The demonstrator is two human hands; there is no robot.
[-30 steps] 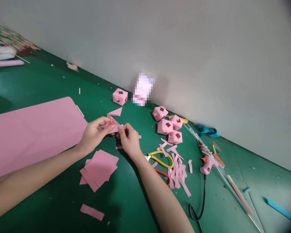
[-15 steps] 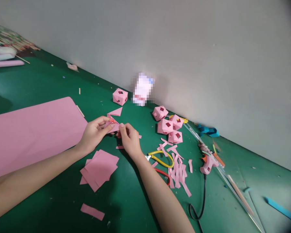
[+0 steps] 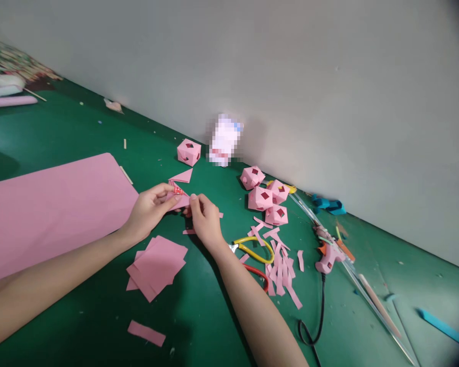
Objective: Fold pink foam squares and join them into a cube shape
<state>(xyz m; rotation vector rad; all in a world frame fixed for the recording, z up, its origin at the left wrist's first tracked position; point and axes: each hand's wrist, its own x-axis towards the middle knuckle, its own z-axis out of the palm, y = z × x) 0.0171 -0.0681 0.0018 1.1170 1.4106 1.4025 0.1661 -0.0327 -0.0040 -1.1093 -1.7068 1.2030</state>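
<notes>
Between my hands is a small folded piece of pink paper (image 3: 181,202) with a red printed patch on it. My left hand (image 3: 150,208) pinches its left side between thumb and fingers. The thumb and forefinger of my right hand (image 3: 205,218) grip its right corner. Just beyond lies a pink paper triangle (image 3: 182,176). Nearer my forearms rests a loose stack of pink paper squares (image 3: 158,265). Right of my right wrist are scissors with one yellow and one red handle (image 3: 254,250), partly hidden by my arm.
Several pink paper polyhedra (image 3: 260,199) stand near the wall, beside a blurred bright screen (image 3: 225,140). Pink strips (image 3: 281,267) lie right of the scissors. A pink glue gun (image 3: 329,259) trails a black cord. A big pink sheet (image 3: 57,209) covers the left; sticks (image 3: 19,61) lie behind.
Almost nothing differs. Both hands keep their pinch on the folded paper, with only a very slight shift of the fingers.
</notes>
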